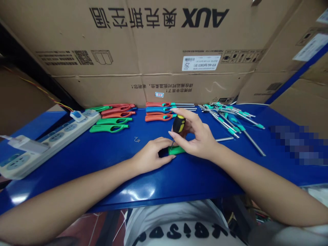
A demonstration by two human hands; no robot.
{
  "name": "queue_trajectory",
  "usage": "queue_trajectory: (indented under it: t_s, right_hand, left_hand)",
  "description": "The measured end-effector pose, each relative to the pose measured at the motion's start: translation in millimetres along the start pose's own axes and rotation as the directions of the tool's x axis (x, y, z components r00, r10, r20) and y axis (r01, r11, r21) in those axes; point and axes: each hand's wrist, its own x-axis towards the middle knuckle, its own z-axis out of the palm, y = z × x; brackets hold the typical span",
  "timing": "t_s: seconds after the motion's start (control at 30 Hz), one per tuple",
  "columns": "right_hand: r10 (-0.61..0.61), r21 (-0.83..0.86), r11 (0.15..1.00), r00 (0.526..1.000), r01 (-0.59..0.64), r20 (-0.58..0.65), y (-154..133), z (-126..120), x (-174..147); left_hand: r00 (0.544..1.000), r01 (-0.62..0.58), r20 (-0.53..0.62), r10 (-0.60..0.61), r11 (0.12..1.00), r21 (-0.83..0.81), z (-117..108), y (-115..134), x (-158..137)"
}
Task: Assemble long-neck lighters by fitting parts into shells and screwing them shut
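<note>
My right hand [201, 136] is closed round the black and yellow handle of a short screwdriver [178, 123]. The screwdriver stands nearly upright, its tip down at the end of a green gas lighter [176, 150] lying on the blue table. Thumb and fingers of my left hand [151, 155] pinch that end of the lighter from both sides. To the right, past my right hand, a metal tube [225, 139] sticks out, seemingly the lighter's own. My right hand hides the lighter's middle. Small screws [137, 139] lie loose beyond my left hand.
Green and red lighter handles [110, 128] are stacked at the left, beside a white power strip [55, 138]. Lighters with metal tubes [160, 118] lie at the back centre. Several tube parts [230, 119] are heaped at the right. A cardboard wall [143, 44] closes off the back.
</note>
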Motion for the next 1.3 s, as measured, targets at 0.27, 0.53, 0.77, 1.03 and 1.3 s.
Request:
queue_trajectory:
  t_s: [0.27, 0.53, 0.77, 1.03, 1.3]
  right_hand:
    - [0.118, 0.048, 0.991, 0.979, -0.128, 0.165, -6.0, -9.9, 6.6]
    - [0.146, 0.096, 0.981, 0.963, -0.171, 0.225, -4.0, -9.6, 8.1]
    - [0.003, -0.078, 0.997, 0.981, 0.012, 0.194, -6.0, -11.1, 7.2]
    - [-0.099, -0.215, 0.970, 0.993, 0.110, 0.058, 2.5, -7.8, 3.5]
    - [0.103, 0.060, 0.992, 0.983, -0.113, 0.150, -7.7, -10.6, 11.4]
  left_hand:
    - [1.000, 0.022, 0.012, -0.021, 0.999, -0.024, -1.4, 1.2, 1.0]
    - [1.000, 0.012, 0.027, -0.011, 1.000, -0.029, -1.5, 0.7, 1.8]
    - [0.999, -0.016, 0.043, 0.014, 0.999, 0.041, -1.4, 1.4, 1.6]
    - [1.000, -0.012, 0.019, 0.011, 0.999, 0.051, 0.7, -0.7, 0.3]
    - [0.999, 0.014, 0.048, -0.015, 1.000, 0.022, -0.5, -0.3, 1.7]
